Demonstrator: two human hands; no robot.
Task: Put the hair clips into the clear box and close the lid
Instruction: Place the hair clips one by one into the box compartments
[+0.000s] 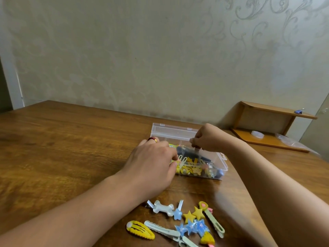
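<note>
My left hand (pixel 153 163) is pinching a clip in the box (pixel 220 168), which is lying lengthwise left-to-right on the desk (pixel 62 148); my right hand (pixel 207 139) is pinching another clip.

We see the wooden table (pixel 62 139) bare and wide to the left of the clear box (pixel 219 171); its raised lid (pixel 173 131) walls off the far side, so the way in is from above or from the near edge; both hands crowd that opening, the left hand (pixel 153 168) over the near left corner, the right hand (pixel 208 138) over the far right; the loose hair clips (pixel 187 221) clutter the near edge between the forearms; a wooden shelf (pixel 270 129) stands well apart at the far right against the wall.
</note>
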